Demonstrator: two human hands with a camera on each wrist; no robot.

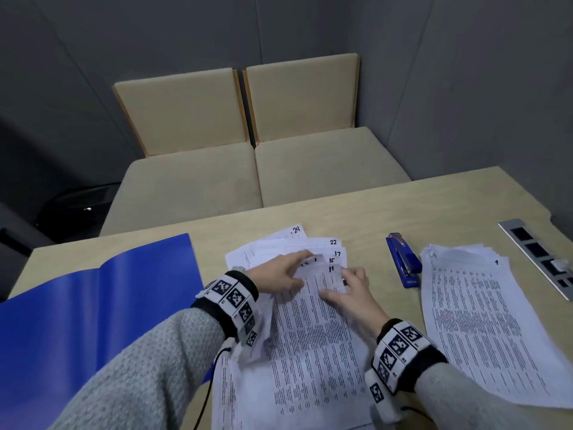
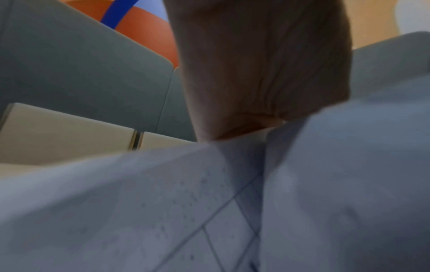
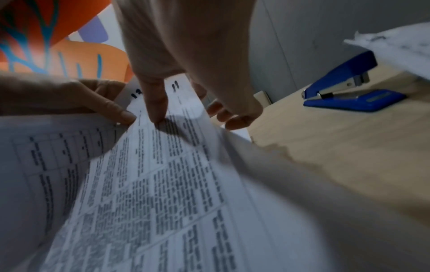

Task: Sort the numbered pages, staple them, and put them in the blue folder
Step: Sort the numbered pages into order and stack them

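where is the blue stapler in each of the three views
Head view: the blue stapler lies on the table right of centre, between the fanned pages and the right-hand stack.
Left wrist view: not in it.
Right wrist view: at the right edge, upper part, jaws facing left.
Shared landmark: the page numbered 11, under the right hand.
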